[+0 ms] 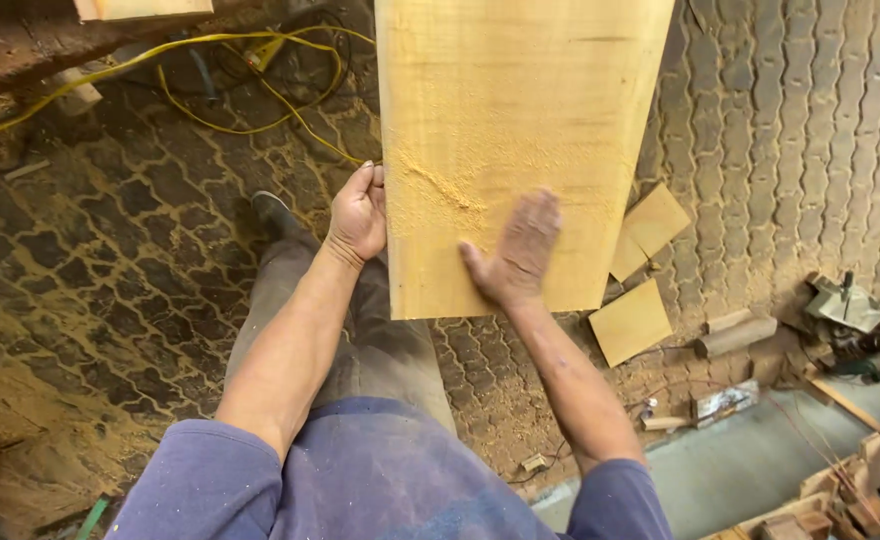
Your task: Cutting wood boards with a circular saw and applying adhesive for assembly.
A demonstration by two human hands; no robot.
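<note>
I am gripping the board (505,150) at its near left edge with my left hand (358,215), fingers clamped around it. My right hand (517,252) is lying flat and open on top, beside a patch of sawdust (440,190) that is not yet cleared.

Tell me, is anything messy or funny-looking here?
Yes. Sawdust lies in a loose heap on the wooden board, next to the left hand gripping its edge; the right hand rests flat on it. Sawdust also covers the paved floor, where yellow cables tangle and cut wood squares lie scattered.
</note>
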